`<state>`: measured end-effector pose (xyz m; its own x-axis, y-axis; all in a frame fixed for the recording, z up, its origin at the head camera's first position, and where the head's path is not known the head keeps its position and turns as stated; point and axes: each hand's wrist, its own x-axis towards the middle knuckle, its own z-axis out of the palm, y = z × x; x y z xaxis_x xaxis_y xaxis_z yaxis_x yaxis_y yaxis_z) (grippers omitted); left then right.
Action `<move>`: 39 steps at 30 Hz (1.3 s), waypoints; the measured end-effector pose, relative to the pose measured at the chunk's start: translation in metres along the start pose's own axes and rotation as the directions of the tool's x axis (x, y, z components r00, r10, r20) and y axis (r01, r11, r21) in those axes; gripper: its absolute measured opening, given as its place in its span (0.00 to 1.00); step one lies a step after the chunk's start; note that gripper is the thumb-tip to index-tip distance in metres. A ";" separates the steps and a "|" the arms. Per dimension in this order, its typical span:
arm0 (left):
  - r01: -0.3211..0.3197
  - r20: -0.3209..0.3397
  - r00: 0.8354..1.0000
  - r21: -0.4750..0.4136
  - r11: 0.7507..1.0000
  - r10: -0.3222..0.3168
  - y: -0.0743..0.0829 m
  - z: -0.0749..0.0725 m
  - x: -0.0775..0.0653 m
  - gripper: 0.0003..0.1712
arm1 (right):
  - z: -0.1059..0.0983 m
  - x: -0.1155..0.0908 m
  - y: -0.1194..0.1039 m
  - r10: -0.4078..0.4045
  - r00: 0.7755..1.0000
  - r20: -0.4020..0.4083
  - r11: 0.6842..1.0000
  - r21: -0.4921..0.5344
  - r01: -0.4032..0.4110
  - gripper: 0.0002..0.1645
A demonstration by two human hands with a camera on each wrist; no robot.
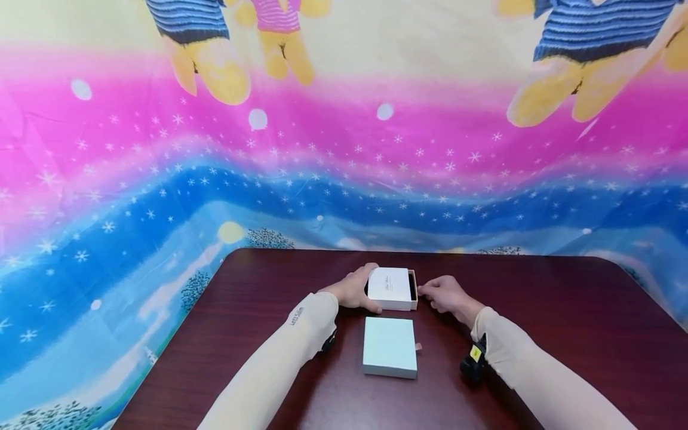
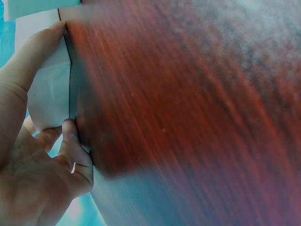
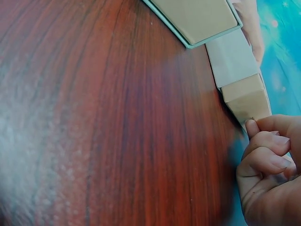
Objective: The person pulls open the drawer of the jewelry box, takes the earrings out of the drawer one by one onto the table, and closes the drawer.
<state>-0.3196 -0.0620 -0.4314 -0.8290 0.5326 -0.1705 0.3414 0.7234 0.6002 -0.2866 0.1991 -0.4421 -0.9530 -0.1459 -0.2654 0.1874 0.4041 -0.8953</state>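
A white drawer-style gift box (image 1: 388, 288) with small dark lettering on top lies on the table. Its tan inner drawer (image 3: 244, 98) sticks partly out of the sleeve's right end, showing a dark inside from the head view. My left hand (image 1: 352, 289) grips the sleeve from the left, thumb along the near side and fingers round the far side. At the drawer's outer end, my right hand (image 1: 448, 295) pinches with thumb and index finger, the other fingers curled. What lies between those fingertips is hidden.
Nearer to me lies a second flat box (image 1: 389, 346), pale green-white, with a small ribbon tab (image 1: 418, 347) at its right side. Both rest on a dark red wood table (image 1: 537, 334). A printed cloth backdrop (image 1: 344, 149) hangs behind the table's far edge.
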 end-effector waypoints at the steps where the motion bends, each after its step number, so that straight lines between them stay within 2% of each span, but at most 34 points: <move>1: 0.000 -0.002 1.000 0.002 1.000 0.000 0.000 0.000 0.000 0.61 | 0.000 0.000 0.000 -0.003 1.000 0.000 1.000 0.003 0.003 0.16; 8: -0.007 -0.006 1.000 0.009 1.000 0.008 0.001 -0.003 0.000 0.62 | -0.002 0.003 0.001 -0.016 1.000 -0.001 1.000 0.008 0.016 0.16; 39: -0.010 0.004 1.000 0.004 1.000 0.010 0.001 0.000 -0.001 0.60 | -0.010 0.000 0.009 0.014 1.000 -0.008 1.000 0.024 -0.013 0.18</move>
<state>-0.3184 -0.0620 -0.4304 -0.8235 0.5420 -0.1678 0.3518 0.7198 0.5985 -0.2870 0.2117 -0.4468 -0.9523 -0.1333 -0.2746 0.2057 0.3847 -0.8998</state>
